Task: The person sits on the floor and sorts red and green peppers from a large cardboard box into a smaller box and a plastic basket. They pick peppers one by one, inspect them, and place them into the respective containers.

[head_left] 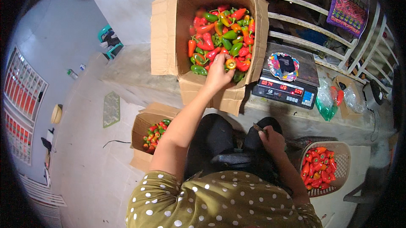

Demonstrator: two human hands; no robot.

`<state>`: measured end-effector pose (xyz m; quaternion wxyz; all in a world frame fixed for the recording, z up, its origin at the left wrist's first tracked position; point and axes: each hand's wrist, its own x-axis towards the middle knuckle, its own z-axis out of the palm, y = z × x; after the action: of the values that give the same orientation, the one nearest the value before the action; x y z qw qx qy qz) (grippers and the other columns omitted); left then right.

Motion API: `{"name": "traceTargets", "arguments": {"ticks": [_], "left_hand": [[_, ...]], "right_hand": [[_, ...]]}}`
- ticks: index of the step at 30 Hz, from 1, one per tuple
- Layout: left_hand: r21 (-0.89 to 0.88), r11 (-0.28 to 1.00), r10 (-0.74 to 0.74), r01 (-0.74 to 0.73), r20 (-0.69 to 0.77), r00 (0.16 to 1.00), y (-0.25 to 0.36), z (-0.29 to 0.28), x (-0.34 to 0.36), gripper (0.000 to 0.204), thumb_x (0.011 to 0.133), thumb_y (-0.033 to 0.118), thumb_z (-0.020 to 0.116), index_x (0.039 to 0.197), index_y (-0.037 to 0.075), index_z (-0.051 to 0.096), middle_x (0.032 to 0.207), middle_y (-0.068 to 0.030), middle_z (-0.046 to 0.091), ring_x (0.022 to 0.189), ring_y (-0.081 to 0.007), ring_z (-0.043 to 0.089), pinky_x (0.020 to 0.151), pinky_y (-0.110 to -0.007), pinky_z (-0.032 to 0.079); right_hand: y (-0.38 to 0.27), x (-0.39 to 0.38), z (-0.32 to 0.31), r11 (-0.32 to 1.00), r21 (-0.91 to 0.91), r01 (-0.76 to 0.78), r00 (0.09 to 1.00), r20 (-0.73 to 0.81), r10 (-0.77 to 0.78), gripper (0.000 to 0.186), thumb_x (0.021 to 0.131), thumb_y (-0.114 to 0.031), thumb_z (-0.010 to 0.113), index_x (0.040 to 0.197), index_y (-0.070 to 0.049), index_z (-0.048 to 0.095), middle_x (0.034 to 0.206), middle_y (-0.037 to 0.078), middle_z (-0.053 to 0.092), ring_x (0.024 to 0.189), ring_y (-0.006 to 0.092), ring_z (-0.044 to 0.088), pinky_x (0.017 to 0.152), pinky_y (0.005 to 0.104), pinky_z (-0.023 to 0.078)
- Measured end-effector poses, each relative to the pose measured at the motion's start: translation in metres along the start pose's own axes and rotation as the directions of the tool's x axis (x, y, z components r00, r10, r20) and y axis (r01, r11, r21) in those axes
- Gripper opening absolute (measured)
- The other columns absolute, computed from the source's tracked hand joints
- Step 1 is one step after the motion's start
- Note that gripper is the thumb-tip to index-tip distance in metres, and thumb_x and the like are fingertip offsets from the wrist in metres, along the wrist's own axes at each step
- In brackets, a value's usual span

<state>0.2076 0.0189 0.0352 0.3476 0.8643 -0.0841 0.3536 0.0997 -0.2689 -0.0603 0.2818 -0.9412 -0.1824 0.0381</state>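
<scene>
Clearly, left hand [220,72] pinches pepper [231,63], stalk upward, axis foreshortened; right hand [272,141] grips knife [257,127]

patterned cloth [347,6] on white railing [313,26] | teal chair [103,32] | green mat [111,110] on floor [86,156]

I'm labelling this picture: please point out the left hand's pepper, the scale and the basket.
Pepper [230,64], head view: end facing the camera.
Scale [284,88], head view: display panel.
Basket [343,164], head view: right wall.

Big box [164,42] tan, peppers [207,40] inside mixed red/green/orange, yellow-orange pepper [231,63] by near edge; basket [344,160] beige, basket peppers [317,167] mostly red; shirt [211,204] olive, white polka dots
</scene>
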Motion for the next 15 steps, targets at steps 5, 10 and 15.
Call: {"name": "traceTargets", "arguments": {"ticks": [5,10,15], "left_hand": [[-0.037,0.993,0.106,-0.109,-0.070,0.992,0.040,-0.028,-0.025,0.036,0.067,0.006,0.066,0.099,0.000,0.049,0.092,-0.0174,0.054,0.087,-0.0328,0.055,0.077,-0.037,0.045],[-0.402,0.913,-0.182,0.069,-0.248,0.951,0.022,-0.037,-0.052,0.037,0.074,0.011,0.068,0.103,0.006,0.046,0.093,-0.0053,0.050,0.084,-0.0147,0.052,0.075,-0.029,0.045],[-0.837,0.546,-0.779,0.026,-0.497,0.382,-0.027,-0.111,-0.092,0.043,0.080,0.014,0.050,0.119,0.008,0.032,0.108,-0.0111,0.048,0.086,-0.0235,0.057,0.063,-0.035,0.051]], "right_hand": [[0.006,-0.002,0.001,1.000,0.013,0.022,0.999,-0.033,-0.022,0.033,0.085,-0.042,0.052,0.097,-0.011,0.052,0.067,0.016,0.060,0.065,0.0365,0.060,0.060,0.0476,0.046],[0.009,-0.002,0.000,0.999,0.015,0.047,0.997,-0.056,-0.046,0.031,0.085,-0.040,0.053,0.097,-0.011,0.052,0.070,0.016,0.060,0.065,0.0371,0.060,0.059,0.0465,0.047],[0.010,-0.006,0.002,0.996,0.077,0.050,0.993,-0.109,-0.041,0.030,0.084,-0.038,0.055,0.097,-0.011,0.053,0.073,0.016,0.062,0.066,0.0371,0.061,0.061,0.0460,0.047]]}}
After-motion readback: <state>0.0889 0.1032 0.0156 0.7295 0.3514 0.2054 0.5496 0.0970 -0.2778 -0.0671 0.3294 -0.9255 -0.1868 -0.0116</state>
